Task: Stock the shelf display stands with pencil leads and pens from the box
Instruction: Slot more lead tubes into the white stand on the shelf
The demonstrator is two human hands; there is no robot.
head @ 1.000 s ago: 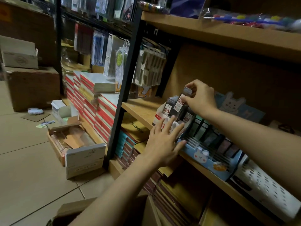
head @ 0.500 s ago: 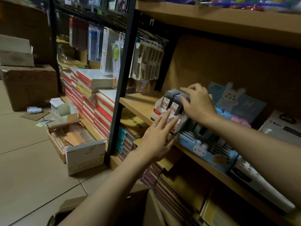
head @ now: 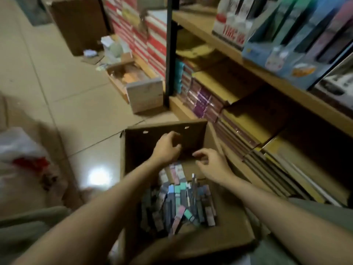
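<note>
Reaching down over the open brown cardboard box (head: 227,240) on the floor, both hands are seen above its far half, presumably so that more stock can be gathered. The left hand (head: 168,147) is loosely curled with nothing visible in it; the right hand (head: 212,165) is likewise half-curled and seemingly empty, though blur leaves this uncertain. Beneath the forearms, a loose heap of slim pastel and grey pen and lead packets (head: 179,201) is piled in the box's near part, within easy reach. The upright far flap (head: 166,131) of the box is judged the only thing likely to crowd the hands. Farther right, the wooden shelf (head: 286,81) carries the light-blue cardboard display stand with a rabbit picture (head: 277,58), already filled with upright packets, and beside it on the left a white-and-red stand of lead cases (head: 231,29). Farther left, a small open carton (head: 133,81) lies on the tiled floor (head: 66,92).
</note>
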